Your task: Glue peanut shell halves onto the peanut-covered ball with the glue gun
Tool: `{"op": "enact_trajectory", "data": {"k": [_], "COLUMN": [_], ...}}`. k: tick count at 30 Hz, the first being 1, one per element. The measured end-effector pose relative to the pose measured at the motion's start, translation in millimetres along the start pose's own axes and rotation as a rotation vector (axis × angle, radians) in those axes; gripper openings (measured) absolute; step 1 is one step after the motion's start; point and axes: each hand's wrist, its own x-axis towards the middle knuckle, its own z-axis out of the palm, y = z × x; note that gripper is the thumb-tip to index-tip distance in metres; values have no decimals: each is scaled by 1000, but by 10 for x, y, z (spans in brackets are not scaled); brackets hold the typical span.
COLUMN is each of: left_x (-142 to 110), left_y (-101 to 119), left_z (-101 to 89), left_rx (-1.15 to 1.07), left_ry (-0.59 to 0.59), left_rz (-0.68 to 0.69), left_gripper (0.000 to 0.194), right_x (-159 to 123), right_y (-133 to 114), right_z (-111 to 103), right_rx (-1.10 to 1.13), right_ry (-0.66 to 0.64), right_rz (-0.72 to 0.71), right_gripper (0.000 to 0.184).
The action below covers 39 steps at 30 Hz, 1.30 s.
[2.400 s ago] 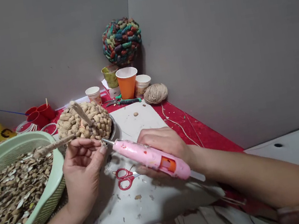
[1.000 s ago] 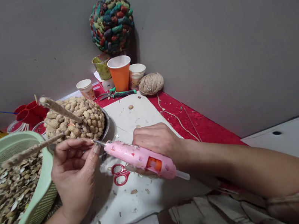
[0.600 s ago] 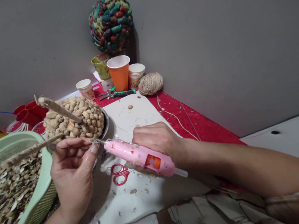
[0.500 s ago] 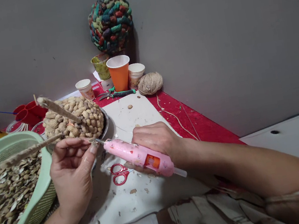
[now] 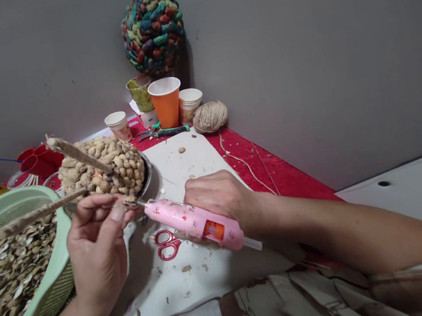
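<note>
My right hand is wrapped round a pink hot glue gun, its nozzle pointing left. A clear glue stick pokes out of the gun's back end. Between the thumb and fingers of my left hand is a small brown shell piece, mostly covered by the fingertips. The nozzle tip meets this piece or lies right by it. Just behind my left hand stands a peanut-covered dome in a metal bowl, with two twine-wrapped sticks jutting from it. Below the gun lie red-handled scissors.
A green basket full of shells stands at left. Behind are an orange cup, smaller paper cups, green-handled pliers, a twine ball and a colourful ball. Red cups sit back left. Grey walls close the corner.
My left thumb has shifted left and back along the shell piece, showing more of it and the fingers behind. The glue gun stays at the piece; the whole view has slid slightly.
</note>
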Motion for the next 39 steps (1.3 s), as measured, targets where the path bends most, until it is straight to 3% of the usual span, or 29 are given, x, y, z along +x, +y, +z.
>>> {"op": "enact_trajectory", "data": {"k": [3, 13, 31, 39], "left_x": [16, 46, 72, 66], "left_y": [50, 132, 79, 70], "left_z": [15, -53, -42, -37], "left_rx": [-55, -33, -74, -71], "left_ry": [-31, -58, -90, -76], "left_rz": [-74, -325, -327, -307], "left_gripper": [16, 29, 28, 28], "right_x": [20, 48, 56, 48], "right_y": [-18, 27, 13, 40], "right_z": [-44, -107, -177, -189], "right_rx": [-6, -33, -48, -100], "right_ry": [-26, -56, -105, -65], "right_rz": [-20, -77, -40, -55], "right_gripper": [26, 27, 24, 25]}}
